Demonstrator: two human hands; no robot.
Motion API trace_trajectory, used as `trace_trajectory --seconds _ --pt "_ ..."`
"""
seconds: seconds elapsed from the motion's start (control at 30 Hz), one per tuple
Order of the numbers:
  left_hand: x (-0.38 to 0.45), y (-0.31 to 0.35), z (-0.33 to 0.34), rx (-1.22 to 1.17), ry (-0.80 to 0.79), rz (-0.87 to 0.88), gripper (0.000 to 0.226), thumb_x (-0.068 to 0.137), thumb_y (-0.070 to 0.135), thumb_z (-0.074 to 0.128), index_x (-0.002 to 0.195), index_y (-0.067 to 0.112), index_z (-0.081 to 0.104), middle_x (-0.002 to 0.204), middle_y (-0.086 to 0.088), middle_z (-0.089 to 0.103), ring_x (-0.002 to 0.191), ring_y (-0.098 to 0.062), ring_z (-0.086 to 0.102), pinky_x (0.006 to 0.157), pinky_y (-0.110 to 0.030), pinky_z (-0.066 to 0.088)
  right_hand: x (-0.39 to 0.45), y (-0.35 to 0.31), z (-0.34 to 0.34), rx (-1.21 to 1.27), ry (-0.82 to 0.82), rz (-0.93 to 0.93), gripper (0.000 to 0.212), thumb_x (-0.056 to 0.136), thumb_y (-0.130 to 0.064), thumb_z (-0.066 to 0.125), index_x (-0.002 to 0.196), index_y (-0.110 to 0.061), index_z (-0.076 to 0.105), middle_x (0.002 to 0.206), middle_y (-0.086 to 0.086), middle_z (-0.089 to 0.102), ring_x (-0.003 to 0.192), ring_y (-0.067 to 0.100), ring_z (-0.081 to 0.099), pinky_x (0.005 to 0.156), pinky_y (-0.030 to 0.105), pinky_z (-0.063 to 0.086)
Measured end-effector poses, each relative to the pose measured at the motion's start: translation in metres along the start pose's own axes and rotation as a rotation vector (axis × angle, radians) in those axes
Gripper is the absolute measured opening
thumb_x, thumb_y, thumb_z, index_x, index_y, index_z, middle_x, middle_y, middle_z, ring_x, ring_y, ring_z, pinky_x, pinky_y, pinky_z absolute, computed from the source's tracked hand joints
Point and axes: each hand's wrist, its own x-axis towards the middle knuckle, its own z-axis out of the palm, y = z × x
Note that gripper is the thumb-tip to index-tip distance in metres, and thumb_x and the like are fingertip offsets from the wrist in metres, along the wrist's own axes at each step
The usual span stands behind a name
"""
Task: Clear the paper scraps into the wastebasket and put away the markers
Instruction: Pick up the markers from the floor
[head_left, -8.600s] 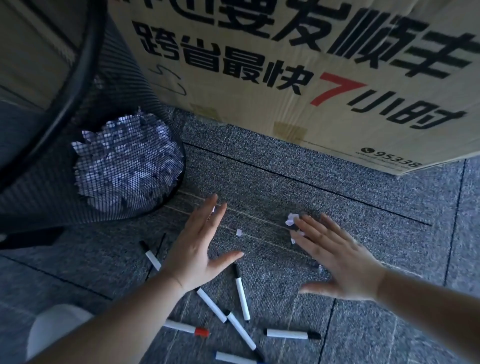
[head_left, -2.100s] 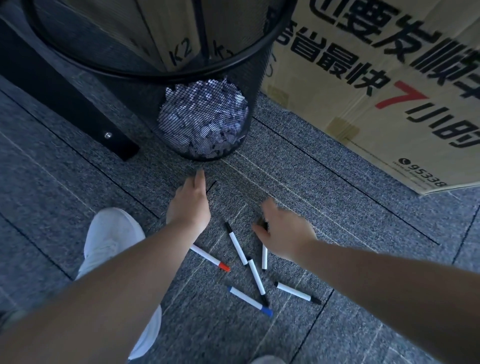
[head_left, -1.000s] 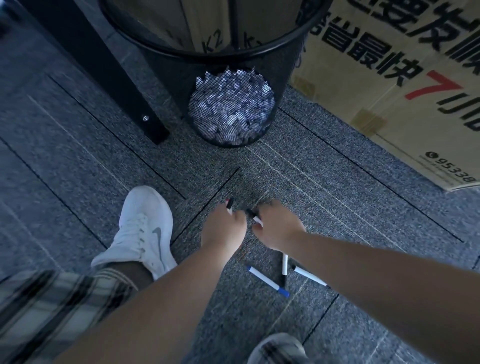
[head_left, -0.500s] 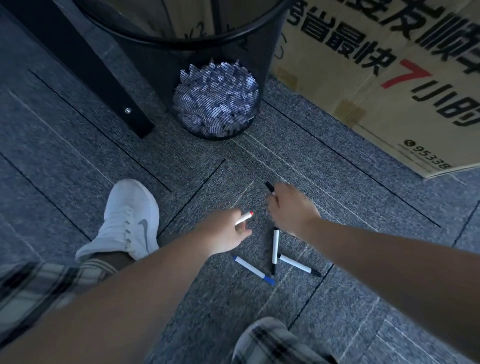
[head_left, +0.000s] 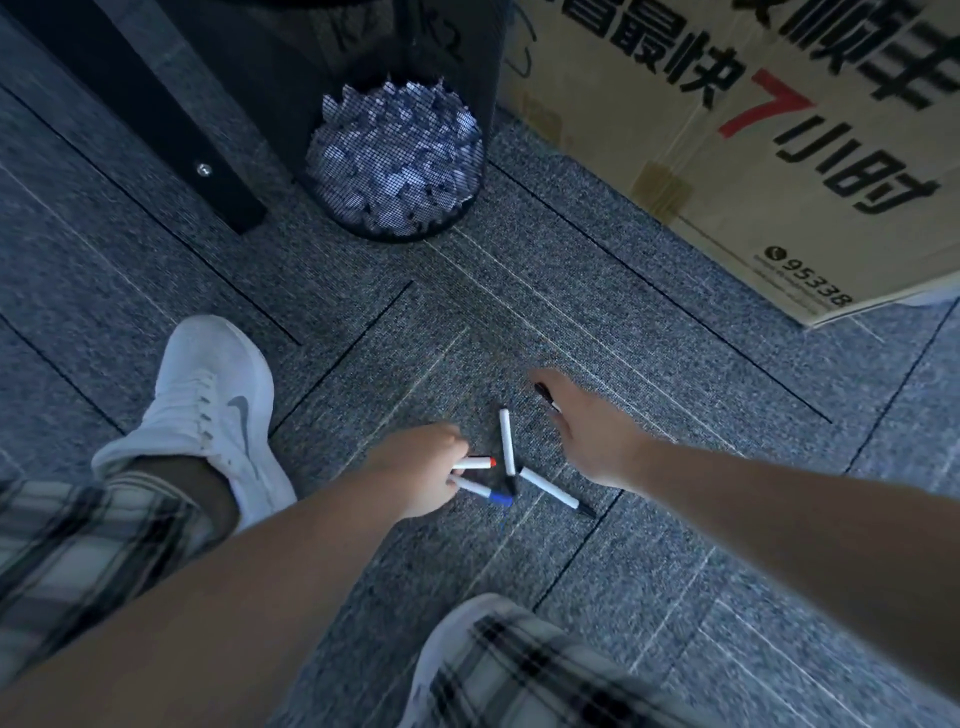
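Note:
My left hand (head_left: 415, 470) grips a red-capped marker (head_left: 475, 462), and its fingers reach the blue-capped marker (head_left: 483, 491) that lies on the carpet just below it. My right hand (head_left: 592, 431) holds a black-capped marker (head_left: 545, 393) whose tip sticks out past the fingers. Two more white markers lie on the carpet between the hands, one upright (head_left: 506, 441), one slanting down right (head_left: 553, 492). The black mesh wastebasket (head_left: 395, 156) stands at the top, filled with white paper scraps.
A large printed cardboard box (head_left: 753, 130) leans at the top right. A black table leg (head_left: 145, 104) runs diagonally left of the basket. My white shoe (head_left: 208, 410) is at the left, my other leg in plaid shorts at the bottom.
Both hands picked up markers from the pile. My left hand with the red marker dropped onto the blue marker; my right hand moved slightly right with its black marker.

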Motion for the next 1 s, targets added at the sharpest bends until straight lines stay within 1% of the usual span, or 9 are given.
trace_trajectory --seconds 0.1,0.2,0.27,0.4,0.57,0.7,0.77,0.83,1.0 --pt "0.003 0.001 -0.004 -0.026 0.013 -0.036 0.014 0.090 0.023 0.052 0.097 0.010 0.053 0.094 0.000 0.044 0.076 -0.016 0.047 0.066 -0.028 0.039 -0.005 0.004 0.005 -0.039 -0.062 0.031 0.029 0.093 -0.030 0.053 0.116 -0.016 0.046 0.085 -0.001 0.062 0.060 0.008 0.056 0.055 0.024 0.051" --pt "0.006 -0.004 -0.011 -0.072 -0.001 -0.061 0.007 0.087 0.020 0.054 0.086 0.015 0.049 0.089 0.002 0.041 0.074 -0.016 0.047 0.063 -0.026 0.035 -0.005 0.007 0.018 -0.131 -0.169 0.044 0.038 0.079 -0.047 0.066 0.103 -0.020 0.053 0.083 -0.008 0.057 0.069 0.005 0.053 0.059 0.019 0.044" --pt "0.008 -0.010 -0.016 -0.090 -0.016 -0.064 0.011 0.086 0.019 0.056 0.083 0.017 0.046 0.088 0.002 0.042 0.072 -0.015 0.046 0.062 -0.025 0.033 -0.002 0.008 0.025 -0.174 -0.183 0.063 0.044 0.077 -0.042 0.070 0.111 -0.019 0.053 0.094 -0.003 0.063 0.078 0.011 0.059 0.068 0.023 0.051" --pt "0.012 -0.022 -0.031 -0.146 -0.004 -0.119 0.011 0.090 0.016 0.055 0.092 0.014 0.044 0.086 0.002 0.043 0.066 -0.010 0.042 0.052 -0.021 0.029 0.003 0.006 0.024 -0.212 -0.177 0.076 0.026 0.087 -0.028 0.062 0.108 -0.015 0.053 0.099 -0.001 0.064 0.081 0.014 0.060 0.072 0.024 0.054" --pt "0.018 -0.033 -0.047 -0.345 0.062 -0.268 0.014 0.093 0.007 0.046 0.101 0.012 0.037 0.072 -0.002 0.045 0.055 -0.013 0.043 0.047 -0.025 0.030 -0.002 0.008 0.008 -0.182 -0.091 0.033 0.012 0.094 -0.032 0.045 0.093 -0.020 0.047 0.079 -0.003 0.059 0.063 0.007 0.058 0.053 0.022 0.054" --pt "0.023 -0.036 -0.055 -0.387 0.171 -0.333 0.010 0.096 0.021 0.043 0.098 0.011 0.041 0.067 -0.002 0.044 0.053 -0.015 0.041 0.047 -0.028 0.031 0.007 0.003 -0.004 -0.090 0.114 0.025 0.008 0.093 -0.024 0.047 0.095 -0.016 0.045 0.072 -0.004 0.056 0.058 0.010 0.060 0.047 0.028 0.055" --pt "0.027 -0.034 -0.061 -0.458 0.214 -0.360 0.015 0.097 0.027 0.041 0.098 0.012 0.042 0.065 -0.002 0.043 0.051 -0.015 0.040 0.046 -0.028 0.029 0.017 -0.004 -0.005 -0.018 0.159 0.087 0.013 0.093 -0.025 0.050 0.100 -0.014 0.048 0.073 -0.001 0.059 0.059 0.016 0.063 0.048 0.036 0.057" --pt "0.030 -0.032 -0.066 -0.511 0.239 -0.373 0.017 0.098 0.029 0.040 0.097 0.012 0.042 0.062 -0.002 0.043 0.049 -0.015 0.038 0.045 -0.028 0.028 0.025 -0.014 -0.005 0.039 0.140 0.156 0.028 0.090 -0.041 0.055 0.099 -0.015 0.050 0.074 0.002 0.061 0.061 0.018 0.065 0.051 0.040 0.058" --pt "0.031 -0.036 -0.072 -0.489 0.201 -0.386 0.017 0.098 0.033 0.037 0.100 0.017 0.039 0.059 -0.001 0.042 0.045 -0.015 0.037 0.043 -0.027 0.027 0.041 -0.034 0.004 -0.148 0.025 0.194 0.060 0.072 -0.064 0.061 0.102 -0.014 0.051 0.078 -0.003 0.057 0.073 0.016 0.061 0.063 0.033 0.056"
